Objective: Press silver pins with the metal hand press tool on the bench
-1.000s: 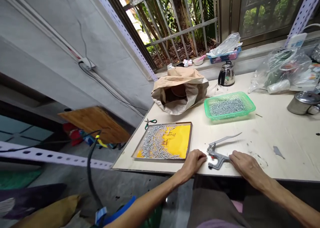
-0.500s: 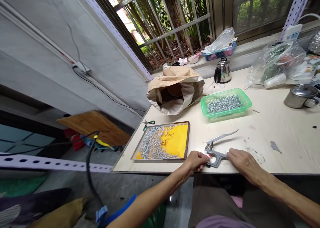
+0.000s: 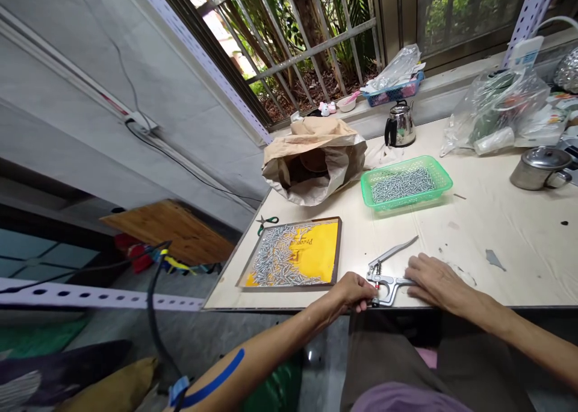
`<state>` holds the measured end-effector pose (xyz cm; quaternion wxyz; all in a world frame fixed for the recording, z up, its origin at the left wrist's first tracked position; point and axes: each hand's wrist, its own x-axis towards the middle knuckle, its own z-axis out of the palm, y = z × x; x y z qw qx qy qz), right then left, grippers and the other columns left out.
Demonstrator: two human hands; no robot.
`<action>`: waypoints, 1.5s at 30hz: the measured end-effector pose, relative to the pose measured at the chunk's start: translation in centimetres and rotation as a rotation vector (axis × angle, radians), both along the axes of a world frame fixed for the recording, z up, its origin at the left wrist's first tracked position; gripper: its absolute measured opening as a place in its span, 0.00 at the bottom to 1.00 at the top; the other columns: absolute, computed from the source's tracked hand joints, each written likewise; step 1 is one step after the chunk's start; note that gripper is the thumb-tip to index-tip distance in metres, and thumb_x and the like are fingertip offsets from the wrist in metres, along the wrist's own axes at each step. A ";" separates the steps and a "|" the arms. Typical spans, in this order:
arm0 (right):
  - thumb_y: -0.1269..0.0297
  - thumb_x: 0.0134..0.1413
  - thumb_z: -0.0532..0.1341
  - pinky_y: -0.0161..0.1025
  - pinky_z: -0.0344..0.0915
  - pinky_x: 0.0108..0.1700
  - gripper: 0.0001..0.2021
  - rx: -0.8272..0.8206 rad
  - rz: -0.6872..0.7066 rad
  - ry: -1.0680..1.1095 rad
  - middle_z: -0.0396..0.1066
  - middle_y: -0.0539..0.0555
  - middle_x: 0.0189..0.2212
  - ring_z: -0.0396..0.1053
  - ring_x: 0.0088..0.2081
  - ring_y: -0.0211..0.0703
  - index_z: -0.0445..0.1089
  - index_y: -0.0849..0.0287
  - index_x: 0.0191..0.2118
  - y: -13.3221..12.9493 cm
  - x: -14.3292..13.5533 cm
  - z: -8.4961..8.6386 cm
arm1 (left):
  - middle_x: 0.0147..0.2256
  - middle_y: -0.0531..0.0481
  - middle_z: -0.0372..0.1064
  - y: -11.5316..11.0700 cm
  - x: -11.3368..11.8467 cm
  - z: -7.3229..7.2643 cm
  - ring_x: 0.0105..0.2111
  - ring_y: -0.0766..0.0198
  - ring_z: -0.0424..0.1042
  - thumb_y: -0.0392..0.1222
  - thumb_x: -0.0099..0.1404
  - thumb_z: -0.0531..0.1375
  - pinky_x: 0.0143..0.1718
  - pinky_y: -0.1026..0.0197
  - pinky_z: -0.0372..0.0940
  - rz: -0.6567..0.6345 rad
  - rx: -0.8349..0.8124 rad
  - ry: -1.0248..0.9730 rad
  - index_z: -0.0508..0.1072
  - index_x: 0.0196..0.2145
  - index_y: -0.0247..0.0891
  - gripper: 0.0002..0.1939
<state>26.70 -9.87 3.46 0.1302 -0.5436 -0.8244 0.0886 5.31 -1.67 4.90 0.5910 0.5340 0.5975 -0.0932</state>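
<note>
At the tabletop's near edge, the left hand pinches narrowly at the press pliers' head while the right hand lies flat over the handle, steadying it. Beyond sit a tray of pins and a green basket.

— What surrounds the pale worktable?
— A grey wall on the left, and a barred window behind, with daylight and green plants showing through.
</note>
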 end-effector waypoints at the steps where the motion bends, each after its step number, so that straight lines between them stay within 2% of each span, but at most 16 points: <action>1: 0.60 0.52 0.62 0.42 0.61 0.39 0.10 -0.017 -0.004 0.002 0.67 0.59 0.42 0.64 0.43 0.49 0.67 0.58 0.40 0.5 0.5 -0.1 | 0.09 0.59 0.59 0.0 0.0 0.0 0.11 0.74 0.57 0.43 0.49 0.66 0.16 0.70 0.49 -0.002 -0.001 0.004 0.72 0.22 0.32 0.11; 4: 0.48 0.41 0.66 0.53 0.59 0.50 0.35 -0.079 -0.022 -0.018 0.58 0.68 0.56 0.54 0.57 0.63 0.62 0.60 0.55 2.2 2.0 -0.5 | 0.09 0.58 0.59 -0.1 0.1 0.1 0.11 0.74 0.57 0.44 0.49 0.66 0.15 0.70 0.48 -0.004 -0.010 0.009 0.72 0.21 0.32 0.11; 7: 0.42 0.37 0.66 0.57 0.55 0.54 0.44 -0.132 0.011 -0.029 0.57 0.69 0.57 0.52 0.59 0.66 0.58 0.61 0.59 3.5 2.7 -0.8 | 0.09 0.59 0.59 -0.2 0.0 0.1 0.11 0.74 0.57 0.46 0.48 0.67 0.15 0.70 0.48 0.015 -0.009 0.006 0.71 0.20 0.33 0.13; 10: 0.47 0.38 0.67 0.53 0.57 0.53 0.41 -0.109 0.027 -0.026 0.64 0.67 0.51 0.60 0.53 0.60 0.59 0.62 0.58 3.7 2.4 -0.3 | 0.10 0.59 0.59 -0.3 -0.1 -0.4 0.11 0.74 0.57 0.49 0.46 0.68 0.14 0.70 0.49 0.033 0.004 0.007 0.71 0.21 0.33 0.16; 13: 0.53 0.39 0.69 0.48 0.60 0.48 0.36 -0.106 0.004 -0.040 0.67 0.64 0.47 0.64 0.48 0.55 0.61 0.63 0.54 3.2 1.8 0.6 | 0.11 0.58 0.59 -0.4 -0.3 -0.8 0.12 0.73 0.58 0.50 0.47 0.69 0.16 0.70 0.51 0.035 0.009 0.003 0.72 0.22 0.32 0.17; 17: 0.59 0.43 0.68 0.47 0.59 0.47 0.29 -0.145 0.000 -0.042 0.68 0.62 0.45 0.64 0.45 0.53 0.63 0.63 0.52 2.4 1.3 1.4 | 0.12 0.57 0.60 -0.8 -0.5 -0.7 0.13 0.71 0.60 0.48 0.56 0.63 0.18 0.68 0.54 -0.053 0.066 0.064 0.71 0.22 0.32 0.15; 19: 0.62 0.46 0.66 0.49 0.57 0.48 0.26 -0.130 -0.004 -0.030 0.70 0.59 0.43 0.65 0.44 0.51 0.63 0.60 0.52 2.0 1.1 1.4 | 0.15 0.55 0.62 -1.2 -0.6 -0.3 0.17 0.68 0.63 0.46 0.59 0.59 0.21 0.66 0.57 -0.153 0.240 0.102 0.71 0.22 0.33 0.15; 21: 0.64 0.48 0.65 0.52 0.55 0.50 0.25 -0.107 -0.018 -0.022 0.70 0.58 0.42 0.65 0.44 0.51 0.62 0.58 0.53 1.6 0.9 1.4 | 0.21 0.51 0.67 -1.6 -0.3 0.2 0.24 0.65 0.68 0.45 0.61 0.58 0.27 0.64 0.61 -0.279 0.551 0.090 0.72 0.25 0.33 0.13; 23: 0.66 0.48 0.64 0.54 0.53 0.51 0.25 -0.098 -0.034 -0.020 0.71 0.58 0.43 0.65 0.45 0.51 0.61 0.58 0.54 1.3 0.7 1.3 | 0.31 0.48 0.71 -1.8 0.4 0.5 0.34 0.61 0.69 0.44 0.61 0.60 0.36 0.61 0.63 -0.423 0.856 0.025 0.74 0.33 0.35 0.10; 26: 0.66 0.49 0.63 0.54 0.54 0.51 0.28 -0.096 -0.035 0.004 0.70 0.59 0.46 0.65 0.46 0.52 0.58 0.57 0.57 1.0 0.7 0.8 | 0.45 0.44 0.69 -1.6 2.5 0.1 0.45 0.55 0.66 0.44 0.57 0.64 0.45 0.55 0.63 -0.674 1.055 -0.097 0.68 0.47 0.38 0.20; 29: 0.65 0.47 0.64 0.51 0.57 0.50 0.34 -0.084 -0.031 0.042 0.68 0.60 0.48 0.64 0.49 0.52 0.54 0.57 0.60 0.8 1.4 0.3 | 0.51 0.43 0.64 -0.9 4.5 -0.6 0.49 0.53 0.62 0.43 0.57 0.64 0.49 0.51 0.62 -0.863 1.085 -0.170 0.62 0.52 0.39 0.27; 33: 0.62 0.41 0.68 0.48 0.61 0.47 0.37 -0.111 -0.060 0.045 0.66 0.63 0.49 0.62 0.49 0.54 0.56 0.62 0.58 0.5 2.6 0.6 | 0.48 0.42 0.63 0.0 5.4 -0.9 0.46 0.52 0.63 0.44 0.58 0.64 0.46 0.50 0.62 -0.951 1.059 -0.130 0.59 0.53 0.38 0.29; 37: 0.66 0.42 0.68 0.43 0.63 0.42 0.26 -0.141 -0.059 0.022 0.67 0.59 0.40 0.63 0.42 0.50 0.64 0.63 0.49 0.5 2.5 1.6 | 0.45 0.42 0.63 0.4 5.8 -0.6 0.44 0.52 0.62 0.50 0.56 0.65 0.44 0.50 0.62 -0.988 1.051 -0.105 0.60 0.52 0.36 0.30; 39: 0.68 0.42 0.68 0.41 0.63 0.40 0.21 -0.142 -0.072 -0.011 0.67 0.58 0.37 0.63 0.39 0.48 0.66 0.63 0.45 0.5 2.1 1.8 | 0.43 0.43 0.64 0.6 6.1 -0.4 0.43 0.53 0.62 0.50 0.57 0.64 0.44 0.52 0.62 -1.005 1.052 -0.129 0.64 0.47 0.35 0.25; 42: 0.70 0.44 0.67 0.40 0.61 0.38 0.14 -0.089 -0.108 -0.070 0.67 0.56 0.34 0.63 0.37 0.47 0.68 0.62 0.40 0.5 1.7 1.1 | 0.39 0.45 0.65 0.9 6.5 -0.6 0.41 0.56 0.63 0.49 0.61 0.61 0.41 0.56 0.62 -1.021 1.036 -0.186 0.68 0.38 0.35 0.14; 45: 0.72 0.50 0.62 0.39 0.59 0.36 0.05 -0.009 -0.110 -0.089 0.66 0.54 0.31 0.62 0.35 0.45 0.68 0.60 0.35 0.3 1.5 -0.1 | 0.35 0.46 0.65 0.8 6.6 -1.3 0.38 0.59 0.63 0.46 0.65 0.57 0.39 0.57 0.61 -1.012 1.034 -0.224 0.68 0.33 0.35 0.11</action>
